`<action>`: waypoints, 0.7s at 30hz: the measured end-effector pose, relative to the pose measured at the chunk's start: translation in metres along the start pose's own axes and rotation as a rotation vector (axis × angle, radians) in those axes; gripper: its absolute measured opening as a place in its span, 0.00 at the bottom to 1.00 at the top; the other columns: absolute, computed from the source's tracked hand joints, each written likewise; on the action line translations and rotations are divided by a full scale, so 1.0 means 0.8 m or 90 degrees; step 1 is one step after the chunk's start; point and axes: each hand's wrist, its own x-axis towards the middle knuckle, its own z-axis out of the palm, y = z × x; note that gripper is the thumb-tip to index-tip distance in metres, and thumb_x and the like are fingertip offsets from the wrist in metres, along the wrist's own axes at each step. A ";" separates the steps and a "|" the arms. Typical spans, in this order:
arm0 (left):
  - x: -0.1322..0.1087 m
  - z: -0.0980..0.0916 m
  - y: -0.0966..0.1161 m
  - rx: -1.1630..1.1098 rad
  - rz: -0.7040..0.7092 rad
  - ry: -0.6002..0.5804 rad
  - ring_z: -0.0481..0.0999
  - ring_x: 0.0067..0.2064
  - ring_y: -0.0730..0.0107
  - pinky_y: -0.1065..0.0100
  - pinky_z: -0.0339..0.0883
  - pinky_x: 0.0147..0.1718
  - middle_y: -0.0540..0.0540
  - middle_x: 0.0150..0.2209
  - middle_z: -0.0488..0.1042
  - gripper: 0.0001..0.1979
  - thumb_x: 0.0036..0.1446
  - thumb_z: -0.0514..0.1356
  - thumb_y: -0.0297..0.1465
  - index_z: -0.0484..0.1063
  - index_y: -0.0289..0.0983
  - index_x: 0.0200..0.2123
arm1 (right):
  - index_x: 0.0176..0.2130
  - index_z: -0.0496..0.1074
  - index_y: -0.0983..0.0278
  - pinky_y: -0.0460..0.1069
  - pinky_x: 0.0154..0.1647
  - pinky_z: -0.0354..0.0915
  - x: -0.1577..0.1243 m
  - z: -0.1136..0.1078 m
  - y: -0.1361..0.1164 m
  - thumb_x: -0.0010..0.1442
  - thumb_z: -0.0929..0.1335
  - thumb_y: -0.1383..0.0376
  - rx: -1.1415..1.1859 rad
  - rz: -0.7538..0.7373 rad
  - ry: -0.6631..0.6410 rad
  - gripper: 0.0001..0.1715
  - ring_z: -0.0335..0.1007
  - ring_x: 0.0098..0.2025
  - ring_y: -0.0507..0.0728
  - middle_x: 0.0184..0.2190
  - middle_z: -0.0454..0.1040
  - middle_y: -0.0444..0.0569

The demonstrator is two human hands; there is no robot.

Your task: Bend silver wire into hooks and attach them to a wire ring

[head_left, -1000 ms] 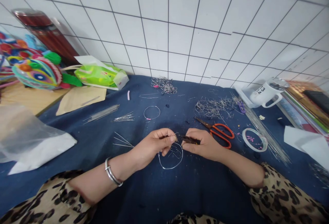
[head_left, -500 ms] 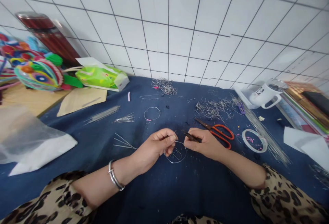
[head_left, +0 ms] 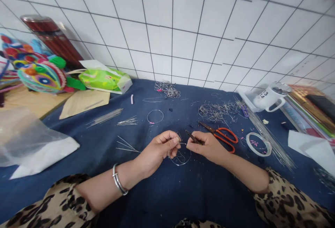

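My left hand pinches a thin silvery wire between thumb and fingers; the wire curves into a loop below the fingertips. Closed around small dark pliers, my right hand sits just to the right, the slim jaws pointing up and left. One strand of the wire runs across from the left fingertips to the right ones. Whether the right fingers also grip that strand I cannot tell. Beyond my hands lies a finished-looking wire ring with a pink bit on it. Orange-handled scissors lie behind my right hand.
Tangled wire scraps lie behind the scissors, another tangle near the wall. Straight wires and a round dish with pink bits are at right, by a white mug. A plastic bag and tissue pack stand left.
The pliers have tilted, their jaws now pointing more upward. My right fingertips are at the wire strand, which now runs straighter between the hands. My left hand keeps its pinch.
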 end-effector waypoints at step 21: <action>0.006 -0.002 0.001 0.287 0.120 -0.020 0.67 0.33 0.72 0.69 0.61 0.36 0.49 0.30 0.69 0.08 0.57 0.55 0.34 0.70 0.36 0.34 | 0.27 0.64 0.65 0.44 0.28 0.54 -0.005 0.005 0.002 0.56 0.64 0.60 -0.075 0.000 -0.008 0.12 0.56 0.26 0.48 0.24 0.58 0.40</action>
